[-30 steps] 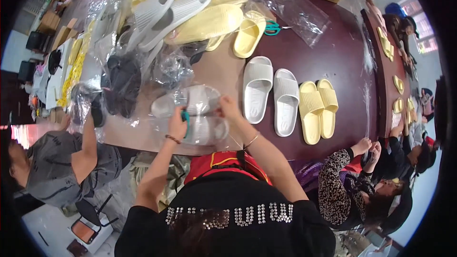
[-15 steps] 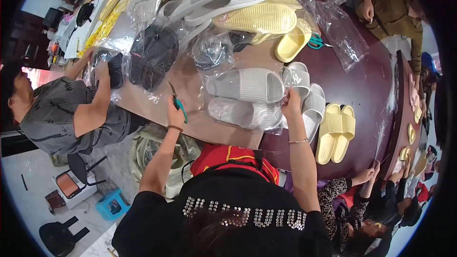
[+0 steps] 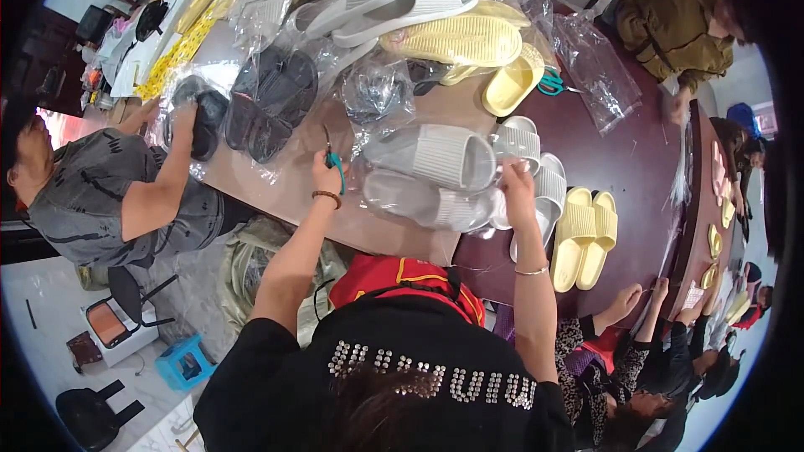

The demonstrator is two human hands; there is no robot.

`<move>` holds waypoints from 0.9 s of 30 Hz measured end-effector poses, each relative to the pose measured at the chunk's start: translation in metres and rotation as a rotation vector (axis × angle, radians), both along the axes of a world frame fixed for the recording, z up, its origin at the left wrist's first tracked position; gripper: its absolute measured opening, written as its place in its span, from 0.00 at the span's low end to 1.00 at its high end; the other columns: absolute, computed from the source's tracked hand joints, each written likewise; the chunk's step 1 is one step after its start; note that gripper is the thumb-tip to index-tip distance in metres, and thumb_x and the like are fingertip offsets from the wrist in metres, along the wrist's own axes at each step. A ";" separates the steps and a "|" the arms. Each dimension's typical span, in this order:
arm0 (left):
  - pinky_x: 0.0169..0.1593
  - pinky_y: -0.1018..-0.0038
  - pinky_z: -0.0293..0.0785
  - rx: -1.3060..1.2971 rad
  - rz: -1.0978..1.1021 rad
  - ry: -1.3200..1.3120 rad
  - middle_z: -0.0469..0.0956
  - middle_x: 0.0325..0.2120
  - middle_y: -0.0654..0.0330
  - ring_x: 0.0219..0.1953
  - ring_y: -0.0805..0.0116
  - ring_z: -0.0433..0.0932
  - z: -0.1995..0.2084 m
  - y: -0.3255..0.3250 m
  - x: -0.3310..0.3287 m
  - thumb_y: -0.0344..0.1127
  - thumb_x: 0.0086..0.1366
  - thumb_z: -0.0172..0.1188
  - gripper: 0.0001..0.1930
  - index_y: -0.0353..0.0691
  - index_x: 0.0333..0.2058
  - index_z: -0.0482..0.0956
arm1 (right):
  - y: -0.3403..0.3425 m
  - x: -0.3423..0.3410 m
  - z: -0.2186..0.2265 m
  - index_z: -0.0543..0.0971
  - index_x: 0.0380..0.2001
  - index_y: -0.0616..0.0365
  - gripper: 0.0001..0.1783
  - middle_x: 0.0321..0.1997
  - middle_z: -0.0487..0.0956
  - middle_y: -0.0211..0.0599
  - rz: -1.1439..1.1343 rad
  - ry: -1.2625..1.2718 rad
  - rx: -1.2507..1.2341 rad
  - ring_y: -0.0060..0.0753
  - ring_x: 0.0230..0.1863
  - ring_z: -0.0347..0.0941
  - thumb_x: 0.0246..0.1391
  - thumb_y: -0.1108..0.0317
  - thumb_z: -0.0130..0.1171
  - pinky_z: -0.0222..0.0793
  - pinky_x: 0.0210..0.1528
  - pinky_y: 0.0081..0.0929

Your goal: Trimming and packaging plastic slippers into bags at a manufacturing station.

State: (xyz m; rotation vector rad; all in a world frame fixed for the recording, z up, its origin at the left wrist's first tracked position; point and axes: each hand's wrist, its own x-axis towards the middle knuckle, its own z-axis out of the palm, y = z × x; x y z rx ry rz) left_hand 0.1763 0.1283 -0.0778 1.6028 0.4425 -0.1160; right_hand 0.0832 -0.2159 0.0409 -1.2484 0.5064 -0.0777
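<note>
My left hand (image 3: 327,176) is closed round a small pair of scissors (image 3: 335,164) with green handles, its blades pointing away from me. To its right lies a grey ribbed slipper pair (image 3: 455,156) in a clear plastic bag (image 3: 377,151). At the toe end of that pair, my right hand (image 3: 517,188) pinches the bag's edge; its fingertips partly hide the contact. Just beyond that hand are loose grey slippers (image 3: 548,188), partly covered by it. A yellow slipper pair (image 3: 584,234) sits farther right.
Bagged grey and yellow slippers (image 3: 456,38) are heaped at the far side, near another green-handled pair of scissors (image 3: 553,82). Bagged black slippers (image 3: 272,105) lie left. A co-worker (image 3: 109,184) handles a black pair at left; other people work along the right.
My left hand has brought the scissors rightward, closer to the bagged grey pair. My right hand stays at the toe end. The left co-worker's black slippers now lie lower, and the far-right person's arms have shifted.
</note>
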 end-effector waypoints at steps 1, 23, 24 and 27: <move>0.21 0.78 0.68 0.017 0.024 -0.014 0.70 0.25 0.60 0.20 0.72 0.71 -0.002 0.008 -0.001 0.24 0.43 0.61 0.23 0.37 0.40 0.65 | -0.002 0.000 0.009 0.69 0.29 0.61 0.06 0.24 0.66 0.21 -0.046 -0.034 0.018 0.15 0.26 0.61 0.51 0.69 0.47 0.57 0.29 0.16; 0.18 0.82 0.62 -0.226 -0.197 0.016 0.68 0.18 0.62 0.16 0.75 0.67 0.060 -0.043 -0.026 0.23 0.47 0.52 0.21 0.37 0.43 0.61 | 0.008 0.062 0.208 0.74 0.29 0.64 0.07 0.17 0.69 0.32 0.311 -0.260 -1.316 0.19 0.20 0.61 0.47 0.72 0.51 0.58 0.22 0.19; 0.19 0.82 0.62 -0.248 -0.207 0.003 0.68 0.19 0.62 0.17 0.76 0.67 0.063 -0.045 -0.021 0.24 0.47 0.53 0.20 0.37 0.42 0.62 | 0.007 0.062 0.220 0.75 0.30 0.64 0.08 0.17 0.68 0.30 0.332 -0.289 -1.244 0.17 0.20 0.60 0.47 0.71 0.51 0.57 0.22 0.18; 0.20 0.83 0.63 -0.294 -0.234 -0.003 0.68 0.20 0.62 0.17 0.76 0.67 0.073 -0.048 -0.029 0.24 0.48 0.53 0.20 0.37 0.42 0.62 | -0.003 0.054 0.242 0.75 0.31 0.64 0.09 0.17 0.67 0.25 0.404 -0.285 -1.206 0.15 0.20 0.59 0.48 0.70 0.51 0.56 0.22 0.16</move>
